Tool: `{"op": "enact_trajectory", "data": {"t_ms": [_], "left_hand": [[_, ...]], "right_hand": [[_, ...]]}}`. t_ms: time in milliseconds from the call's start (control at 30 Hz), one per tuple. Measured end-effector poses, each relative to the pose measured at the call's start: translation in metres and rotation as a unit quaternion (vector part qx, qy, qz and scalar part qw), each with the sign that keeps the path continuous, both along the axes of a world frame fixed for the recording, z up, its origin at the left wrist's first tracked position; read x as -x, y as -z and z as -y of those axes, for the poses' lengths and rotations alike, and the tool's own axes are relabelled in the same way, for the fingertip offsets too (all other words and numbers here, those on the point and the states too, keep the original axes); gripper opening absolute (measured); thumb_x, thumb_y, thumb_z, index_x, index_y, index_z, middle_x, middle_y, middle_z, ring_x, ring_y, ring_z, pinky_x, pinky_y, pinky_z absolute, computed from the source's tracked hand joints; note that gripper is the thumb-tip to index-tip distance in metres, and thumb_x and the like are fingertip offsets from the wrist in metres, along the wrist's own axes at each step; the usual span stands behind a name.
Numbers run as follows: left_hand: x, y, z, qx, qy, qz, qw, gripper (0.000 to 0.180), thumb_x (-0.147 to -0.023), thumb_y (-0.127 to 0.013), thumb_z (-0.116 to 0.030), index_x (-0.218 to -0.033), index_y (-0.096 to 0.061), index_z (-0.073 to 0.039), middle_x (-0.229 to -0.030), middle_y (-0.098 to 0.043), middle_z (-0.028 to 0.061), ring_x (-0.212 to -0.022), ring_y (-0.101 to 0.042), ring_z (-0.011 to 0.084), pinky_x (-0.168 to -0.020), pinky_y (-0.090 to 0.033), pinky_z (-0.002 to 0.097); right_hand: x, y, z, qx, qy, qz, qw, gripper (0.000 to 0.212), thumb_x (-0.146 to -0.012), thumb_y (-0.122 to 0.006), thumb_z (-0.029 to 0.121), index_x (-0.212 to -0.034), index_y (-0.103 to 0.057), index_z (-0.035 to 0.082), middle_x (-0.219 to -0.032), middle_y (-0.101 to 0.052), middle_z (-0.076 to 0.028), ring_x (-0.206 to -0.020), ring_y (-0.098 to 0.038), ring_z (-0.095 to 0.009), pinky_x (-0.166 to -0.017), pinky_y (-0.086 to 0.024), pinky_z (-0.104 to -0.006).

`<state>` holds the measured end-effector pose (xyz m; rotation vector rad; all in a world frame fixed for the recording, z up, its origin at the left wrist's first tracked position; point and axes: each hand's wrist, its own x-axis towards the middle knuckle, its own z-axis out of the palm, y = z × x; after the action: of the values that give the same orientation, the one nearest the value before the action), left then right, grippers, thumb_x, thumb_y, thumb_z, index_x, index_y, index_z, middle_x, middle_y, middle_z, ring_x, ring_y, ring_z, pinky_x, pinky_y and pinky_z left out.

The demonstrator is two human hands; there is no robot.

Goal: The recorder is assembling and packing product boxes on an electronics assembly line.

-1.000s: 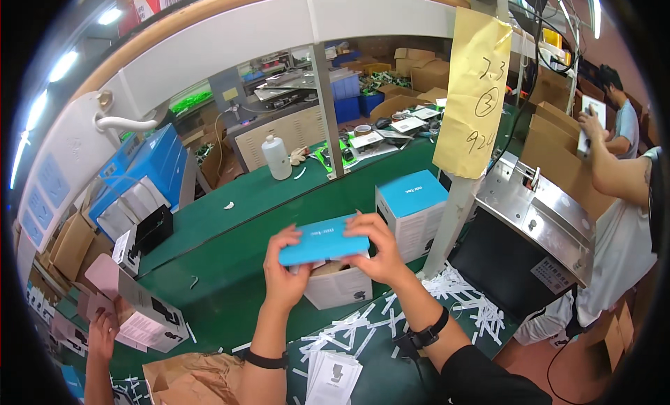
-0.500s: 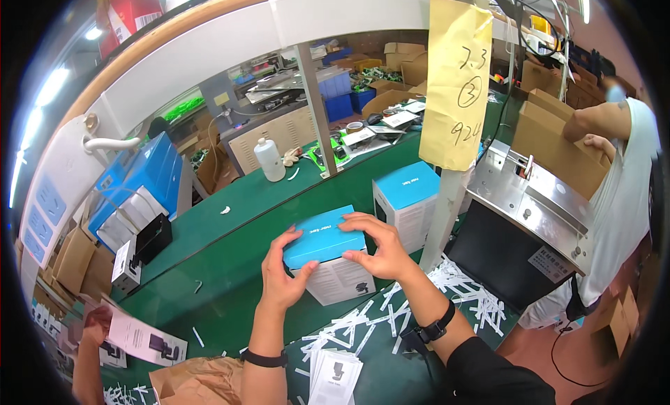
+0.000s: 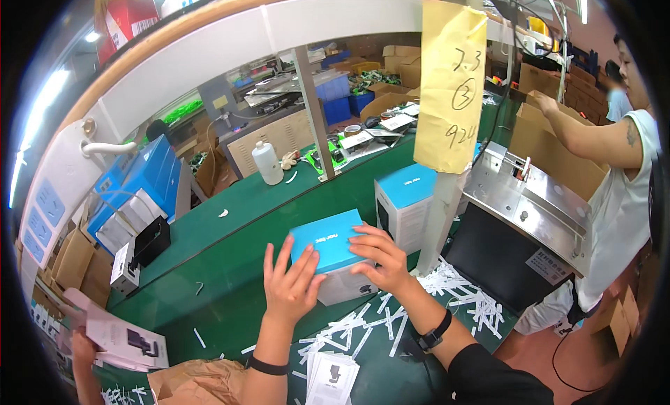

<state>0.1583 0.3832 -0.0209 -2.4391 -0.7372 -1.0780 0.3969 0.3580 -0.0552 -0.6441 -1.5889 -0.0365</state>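
A box (image 3: 323,241) with a blue lid and white printed sides stands on the green workbench in front of me. My left hand (image 3: 293,286) is at its front left corner, fingers spread upward, with the fingertips over or against the lid's edge. My right hand (image 3: 385,260) grips the right side, fingers on the lid and thumb near the front upper edge. A second blue-and-white box (image 3: 407,192) stands just behind, to the right. Nearer to me lies a stack of white leaflets (image 3: 333,378) printed with a dark device.
Narrow white paper strips (image 3: 464,293) litter the bench's right side. A metal machine (image 3: 527,202) stands beyond a post bearing a yellow paper (image 3: 451,87). Another person's hand (image 3: 82,348) is by printed cartons (image 3: 129,339) at left; a person in white (image 3: 624,188) stands right. Brown paper (image 3: 199,380) lies in front.
My left hand has come off the box's left side, its fingers now spread at the front. The box has turned slightly. The person at right has raised an arm over a carton.
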Motion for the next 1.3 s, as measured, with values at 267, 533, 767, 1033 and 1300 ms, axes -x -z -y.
{"op": "enact_trajectory", "data": {"t_ms": [267,533,767,1033,1300], "left_hand": [[-0.013,0.023,0.0,-0.002,0.038,0.091,0.995,0.05,-0.08,-0.082,-0.035,-0.115,-0.07,0.0,-0.118,-0.071,0.0158,-0.115,-0.066,0.0382,-0.103,-0.045,0.057],[-0.057,0.031,-0.009,0.082,0.084,0.282,0.952,0.033,-0.072,-0.08,-0.001,-0.104,-0.075,0.001,-0.107,-0.075,0.0156,-0.11,-0.068,0.0385,-0.094,-0.055,0.0433],[-0.058,0.023,-0.012,0.092,0.08,0.282,0.952,0.034,-0.074,-0.077,0.0,-0.108,-0.075,-0.003,-0.112,-0.073,0.0139,-0.114,-0.066,0.0357,-0.094,-0.055,0.0411],[-0.019,-0.004,0.126,0.196,-0.109,0.125,0.966,0.081,-0.078,-0.079,-0.024,-0.148,-0.043,-0.003,-0.139,-0.052,0.0227,-0.131,-0.047,0.0444,-0.107,-0.042,0.0496],[0.081,0.063,0.274,0.564,-0.311,-0.017,0.765,0.105,-0.082,-0.072,-0.061,-0.148,-0.034,0.011,-0.121,-0.059,0.0279,-0.11,-0.06,0.0424,-0.089,-0.052,0.0497]], "right_hand": [[-0.006,0.014,-0.013,-0.095,0.03,0.057,0.993,0.044,-0.074,-0.085,0.038,-0.099,-0.074,0.004,-0.106,-0.072,-0.009,-0.106,-0.065,-0.034,-0.107,-0.045,-0.0607],[-0.01,0.021,-0.019,-0.02,0.038,-0.042,0.998,0.022,-0.079,-0.082,0.016,-0.095,-0.072,0.004,-0.102,-0.071,-0.011,-0.108,-0.061,-0.034,-0.108,-0.044,-0.0599],[-0.008,0.019,-0.026,-0.027,0.113,-0.049,0.992,0.007,-0.089,-0.071,0.006,-0.094,-0.071,0.001,-0.104,-0.072,-0.013,-0.11,-0.063,-0.034,-0.101,-0.047,-0.0482],[-0.04,0.016,-0.01,0.074,0.064,-0.107,0.989,0.009,-0.095,-0.066,0.006,-0.097,-0.071,-0.001,-0.11,-0.071,-0.015,-0.116,-0.063,-0.032,-0.103,-0.046,-0.0422],[0.026,-0.012,0.072,0.057,0.266,0.119,0.955,0.058,-0.082,-0.074,0.006,-0.136,-0.053,0.001,-0.138,-0.054,-0.021,-0.129,-0.049,-0.041,-0.111,-0.037,-0.0495]]}}
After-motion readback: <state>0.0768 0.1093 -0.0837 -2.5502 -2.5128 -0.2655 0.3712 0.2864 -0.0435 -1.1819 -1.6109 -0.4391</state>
